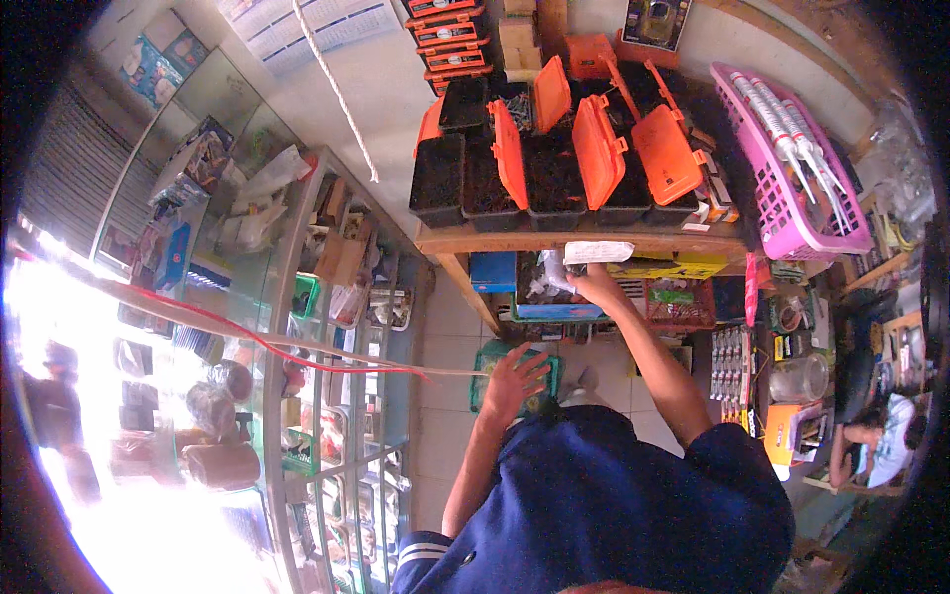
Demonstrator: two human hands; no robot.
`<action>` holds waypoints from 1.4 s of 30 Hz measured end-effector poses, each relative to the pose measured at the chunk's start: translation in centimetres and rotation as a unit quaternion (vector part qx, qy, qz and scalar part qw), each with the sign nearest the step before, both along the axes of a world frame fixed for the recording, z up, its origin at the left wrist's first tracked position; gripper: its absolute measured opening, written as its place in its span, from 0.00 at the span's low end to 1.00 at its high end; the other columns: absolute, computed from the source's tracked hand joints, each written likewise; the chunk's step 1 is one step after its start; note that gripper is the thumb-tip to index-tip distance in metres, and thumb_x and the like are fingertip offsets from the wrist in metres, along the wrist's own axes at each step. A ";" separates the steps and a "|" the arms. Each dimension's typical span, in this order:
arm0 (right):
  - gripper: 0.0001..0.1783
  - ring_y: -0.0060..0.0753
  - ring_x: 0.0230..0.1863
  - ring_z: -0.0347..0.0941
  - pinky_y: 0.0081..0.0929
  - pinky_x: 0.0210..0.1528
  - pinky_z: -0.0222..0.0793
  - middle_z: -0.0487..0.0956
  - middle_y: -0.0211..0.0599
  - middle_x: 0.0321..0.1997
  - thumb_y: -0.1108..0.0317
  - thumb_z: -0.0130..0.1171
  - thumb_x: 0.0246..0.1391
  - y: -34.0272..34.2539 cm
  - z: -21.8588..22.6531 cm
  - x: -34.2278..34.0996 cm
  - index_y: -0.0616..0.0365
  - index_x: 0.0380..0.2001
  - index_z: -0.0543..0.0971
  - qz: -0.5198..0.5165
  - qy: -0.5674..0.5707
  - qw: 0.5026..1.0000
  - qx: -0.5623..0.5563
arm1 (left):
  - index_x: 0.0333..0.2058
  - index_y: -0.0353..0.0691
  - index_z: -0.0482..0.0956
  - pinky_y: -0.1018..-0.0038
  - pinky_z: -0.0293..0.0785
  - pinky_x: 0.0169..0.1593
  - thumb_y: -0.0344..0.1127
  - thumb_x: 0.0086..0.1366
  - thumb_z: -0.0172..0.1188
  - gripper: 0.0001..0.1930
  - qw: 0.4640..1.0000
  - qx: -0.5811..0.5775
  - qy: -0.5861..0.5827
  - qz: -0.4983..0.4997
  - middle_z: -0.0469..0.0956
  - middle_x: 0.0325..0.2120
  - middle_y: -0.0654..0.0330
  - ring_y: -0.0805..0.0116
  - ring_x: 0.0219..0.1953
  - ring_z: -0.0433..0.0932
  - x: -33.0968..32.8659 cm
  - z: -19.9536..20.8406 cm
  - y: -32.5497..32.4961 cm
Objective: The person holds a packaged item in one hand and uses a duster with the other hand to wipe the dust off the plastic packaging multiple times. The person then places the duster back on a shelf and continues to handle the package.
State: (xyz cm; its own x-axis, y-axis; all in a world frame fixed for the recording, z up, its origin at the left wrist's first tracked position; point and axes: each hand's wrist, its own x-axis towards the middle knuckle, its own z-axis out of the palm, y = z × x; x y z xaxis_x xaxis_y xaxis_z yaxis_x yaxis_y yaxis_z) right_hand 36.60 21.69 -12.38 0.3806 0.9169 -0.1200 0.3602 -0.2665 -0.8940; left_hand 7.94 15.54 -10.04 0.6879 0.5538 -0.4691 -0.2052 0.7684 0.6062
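My right hand (pixel 594 287) reaches under the wooden shelf board (pixel 594 239), its fingers closed at the edge of a clear plastic bag (pixel 555 273) with small pale items in it. Part of those fingers is in shadow. Just above the hand, a white paper label (pixel 599 251) covers the board's front edge. That bag lies over a tray with a blue front (pixel 559 311). Lower and to the left, my left hand (pixel 512 381) is empty with its fingers spread. Behind it on the tiled floor stands a green plastic basket (pixel 487 361).
Black bins with orange lids (pixel 668 158), several holding dark screws or nails, line the board. A pink basket (pixel 792 178) with sealant tubes stands at right. A glass display cabinet (pixel 297 396) fills the left. A red cord (pixel 297 361) crosses there. Another person (pixel 886 441) sits far right.
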 end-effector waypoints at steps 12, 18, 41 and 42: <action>0.45 0.65 0.66 0.52 0.49 0.68 0.45 0.57 0.70 0.63 0.56 0.61 0.49 -0.9 2.3 -3.1 0.71 0.62 0.54 0.055 -0.259 0.964 -0.002 | 0.66 0.47 0.53 0.59 0.66 0.54 0.57 0.69 0.39 0.32 0.999 -0.041 0.020 -0.007 0.67 0.59 0.51 0.54 0.59 0.67 0.3 -1.0 0.3; 0.39 0.67 0.63 0.55 0.57 0.65 0.46 0.63 0.66 0.59 0.56 0.62 0.48 -0.4 4.9 -5.1 0.65 0.60 0.62 0.064 -0.368 0.923 0.097 | 0.64 0.48 0.55 0.54 0.69 0.55 0.56 0.69 0.40 0.30 0.998 -0.045 -0.019 -0.044 0.65 0.60 0.50 0.48 0.57 0.68 0.9 -1.0 0.4; 0.34 0.61 0.62 0.61 0.54 0.60 0.57 0.71 0.58 0.55 0.45 0.54 0.55 -3.3 7.5 -8.6 0.57 0.58 0.67 0.096 -0.312 0.945 -0.020 | 0.57 0.54 0.62 0.49 0.65 0.54 0.54 0.68 0.44 0.22 0.985 -0.032 -0.142 -0.092 0.62 0.60 0.59 0.52 0.61 0.63 5.5 -2.1 5.7; 0.32 0.62 0.62 0.59 0.55 0.61 0.55 0.69 0.57 0.56 0.48 0.56 0.55 -5.1 7.6 -9.2 0.55 0.56 0.69 0.086 -0.342 0.931 0.095 | 0.57 0.54 0.62 0.49 0.65 0.54 0.54 0.68 0.44 0.22 0.984 -0.036 -0.145 -0.095 0.62 0.60 0.59 0.52 0.61 0.63 5.1 -3.9 6.0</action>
